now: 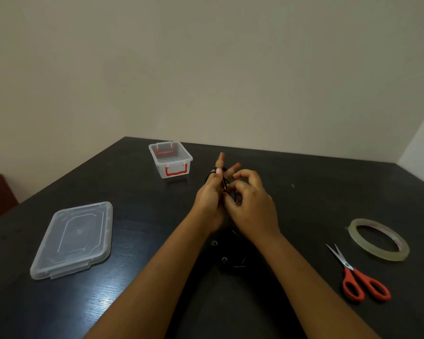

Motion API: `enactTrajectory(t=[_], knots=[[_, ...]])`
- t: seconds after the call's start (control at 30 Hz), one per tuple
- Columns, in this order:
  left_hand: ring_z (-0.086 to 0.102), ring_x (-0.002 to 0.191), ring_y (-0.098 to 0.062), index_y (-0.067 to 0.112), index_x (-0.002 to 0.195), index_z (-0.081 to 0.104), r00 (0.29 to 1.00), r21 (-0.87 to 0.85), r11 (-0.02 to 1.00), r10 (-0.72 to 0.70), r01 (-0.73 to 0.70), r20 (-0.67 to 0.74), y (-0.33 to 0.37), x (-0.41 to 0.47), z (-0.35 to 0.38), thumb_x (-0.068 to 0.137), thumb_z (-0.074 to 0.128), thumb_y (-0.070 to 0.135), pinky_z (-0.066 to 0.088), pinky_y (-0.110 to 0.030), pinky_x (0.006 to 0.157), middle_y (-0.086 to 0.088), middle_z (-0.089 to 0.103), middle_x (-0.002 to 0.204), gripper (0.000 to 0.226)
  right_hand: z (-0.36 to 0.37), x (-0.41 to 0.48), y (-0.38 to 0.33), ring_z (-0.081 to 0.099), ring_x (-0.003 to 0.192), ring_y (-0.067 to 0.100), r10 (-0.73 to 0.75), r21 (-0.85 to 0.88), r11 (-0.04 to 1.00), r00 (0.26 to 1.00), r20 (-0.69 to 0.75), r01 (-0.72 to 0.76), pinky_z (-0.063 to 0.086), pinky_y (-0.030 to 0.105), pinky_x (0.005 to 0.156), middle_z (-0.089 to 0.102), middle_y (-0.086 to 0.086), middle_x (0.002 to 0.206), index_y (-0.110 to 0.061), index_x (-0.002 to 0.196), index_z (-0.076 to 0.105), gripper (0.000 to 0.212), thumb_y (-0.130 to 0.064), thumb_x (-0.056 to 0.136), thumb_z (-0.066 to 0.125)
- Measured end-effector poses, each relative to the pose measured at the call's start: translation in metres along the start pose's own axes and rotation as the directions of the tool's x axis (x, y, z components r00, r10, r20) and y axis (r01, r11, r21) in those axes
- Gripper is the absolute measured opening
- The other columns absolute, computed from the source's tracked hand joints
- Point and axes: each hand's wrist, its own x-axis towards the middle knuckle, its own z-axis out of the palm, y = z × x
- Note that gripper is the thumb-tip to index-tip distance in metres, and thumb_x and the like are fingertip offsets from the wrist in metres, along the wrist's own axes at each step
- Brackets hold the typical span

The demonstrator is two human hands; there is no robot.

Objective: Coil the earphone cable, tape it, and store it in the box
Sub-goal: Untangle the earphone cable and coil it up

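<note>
We hold our left hand upright above the middle of the dark surface, fingers raised with the black earphone cable looped round them. Our right hand pinches the cable in a narrow grip, its tail trailing near. The clear box sits far left, empty; its lid lies near left. Tape roll and red scissors lie right.

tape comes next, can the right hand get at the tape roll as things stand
Probably yes, once freed. The tape roll lies flat on the table on the right, nothing between it and the right hand. But that hand is now busy with the black earphone cable wound on the left hand.
</note>
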Motion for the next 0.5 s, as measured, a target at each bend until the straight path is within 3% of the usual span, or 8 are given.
enactTrajectory(t=[0.13,0.3,0.43,0.5], knots=[[0.059,0.112,-0.023,0.040,0.143,0.029,1.000,-0.024,0.999,-0.024,0.024,0.001,0.009,0.002,-0.008,0.103,0.019,0.033,0.048,-0.042,0.085,-0.005,0.062,0.124,0.042,-0.005,0.004,0.003,0.056,0.080,0.006,-0.042,0.028,0.999,0.997,0.060,0.041,0.043,0.015,0.062,0.045,-0.009,0.119,-0.015,0.092,0.063,0.015,-0.028,0.091,0.056],[0.064,0.102,-0.023,0.041,0.144,0.024,0.995,0.015,0.995,-0.097,0.098,-0.038,0.010,0.005,-0.013,0.103,0.021,0.034,0.050,-0.043,0.075,-0.007,0.070,0.109,0.042,-0.004,0.006,0.014,0.051,0.095,0.005,-0.038,0.076,0.997,0.986,0.162,0.025,0.043,0.019,0.072,0.046,-0.011,0.113,-0.016,0.089,0.065,0.017,-0.030,0.091,0.055],[0.066,0.095,-0.022,0.030,0.141,0.036,0.987,-0.011,0.997,-0.078,0.077,-0.138,0.008,0.009,-0.016,0.102,0.026,0.033,0.049,-0.041,0.073,-0.005,0.073,0.096,0.040,0.001,0.005,0.019,0.040,0.107,0.004,-0.065,0.054,0.997,0.965,0.256,0.053,0.038,0.015,0.077,0.045,-0.010,0.113,-0.018,0.086,0.067,0.023,-0.038,0.091,0.056],[0.068,0.074,-0.016,0.022,0.132,0.048,0.985,0.024,0.997,-0.075,0.079,-0.156,0.007,0.009,-0.015,0.102,0.030,0.031,0.049,-0.035,0.068,-0.004,0.068,0.076,0.036,0.004,0.004,0.019,0.040,0.109,0.005,-0.056,0.140,0.990,0.949,0.309,0.013,0.040,0.017,0.081,0.045,-0.011,0.114,-0.019,0.080,0.067,0.022,-0.038,0.089,0.061]])
